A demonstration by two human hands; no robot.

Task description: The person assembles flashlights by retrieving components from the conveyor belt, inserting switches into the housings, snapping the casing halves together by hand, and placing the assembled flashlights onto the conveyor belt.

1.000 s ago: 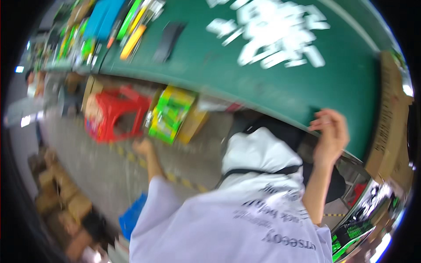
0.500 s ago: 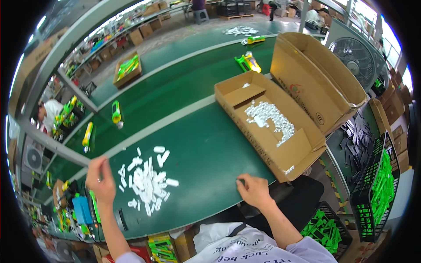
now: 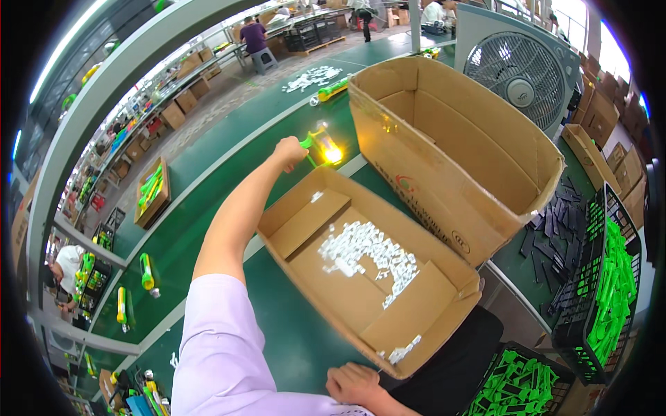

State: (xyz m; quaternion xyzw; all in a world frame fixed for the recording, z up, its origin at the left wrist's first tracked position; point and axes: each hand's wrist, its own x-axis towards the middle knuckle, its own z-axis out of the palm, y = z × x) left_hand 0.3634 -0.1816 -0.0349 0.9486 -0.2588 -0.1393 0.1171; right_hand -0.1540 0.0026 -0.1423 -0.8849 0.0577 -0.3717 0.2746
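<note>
My left hand (image 3: 290,153) reaches far across the bench, with its fingers closed on the green handle of a lit yellow-and-green flashlight (image 3: 324,147). The light glows bright yellow at its lower end. My right hand (image 3: 352,383) rests low by the near edge of the shallow cardboard box (image 3: 305,303), its fingers curled; whatever is in them, if anything, is hidden. Small white plastic pieces (image 3: 368,247) lie spread inside that box. My left sleeve covers much of the near green bench.
A tall open cardboard carton (image 3: 433,187) stands behind the shallow box, with a grey fan (image 3: 517,69) beyond it. Black crates of green parts (image 3: 614,291) are at the right. More flashlights (image 3: 146,272) lie on the green belt (image 3: 201,201).
My left hand has gone from beside the white pile to the flashlight at the far side and closed on its handle. The view has swung right; my right hand remains curled.
</note>
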